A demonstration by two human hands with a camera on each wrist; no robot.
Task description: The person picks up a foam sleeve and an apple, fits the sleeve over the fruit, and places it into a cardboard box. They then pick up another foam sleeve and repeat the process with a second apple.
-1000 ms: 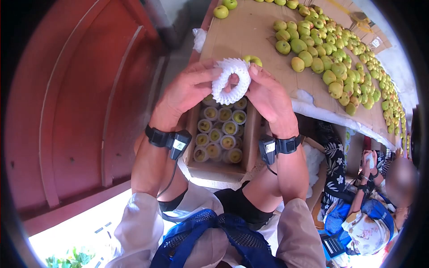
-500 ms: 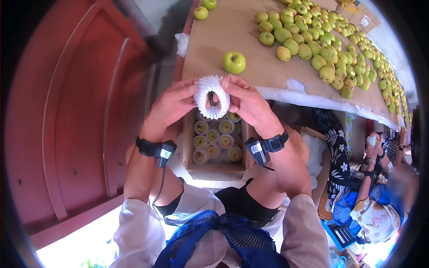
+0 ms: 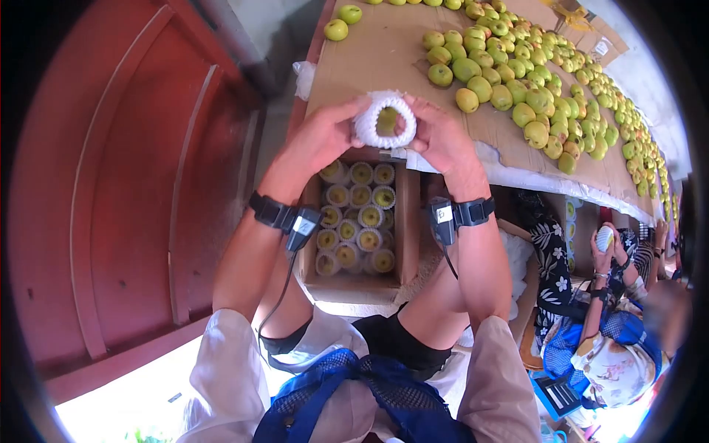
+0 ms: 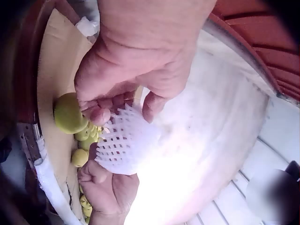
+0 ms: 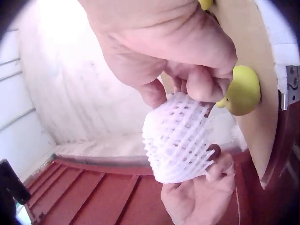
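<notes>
Both hands hold a white foam net sleeve [image 3: 368,127], its round opening turned toward me. My left hand [image 3: 325,139] grips its left side and my right hand [image 3: 443,134] its right side, fingers curled at the rim. A green apple [image 5: 244,91] sits on the cardboard just beyond the sleeve; in the head view, green shows through the opening. The left wrist view shows the diamond mesh of the sleeve spread between the hands, with the same apple [image 4: 69,114] beside the left fingers.
Below the hands stands a cardboard box [image 3: 347,290] of sleeved apples. A cardboard-covered table [image 3: 384,52] bears many loose green apples [image 3: 517,88], spread toward the right. A red metal door [image 3: 133,184] rises at left. Another person [image 3: 605,354] sits at right, holding a sleeved fruit.
Both hands have moved forward with the foam sleeve, from above the box to the table edge. The single apple, earlier in plain sight, is now largely hidden behind the sleeve.
</notes>
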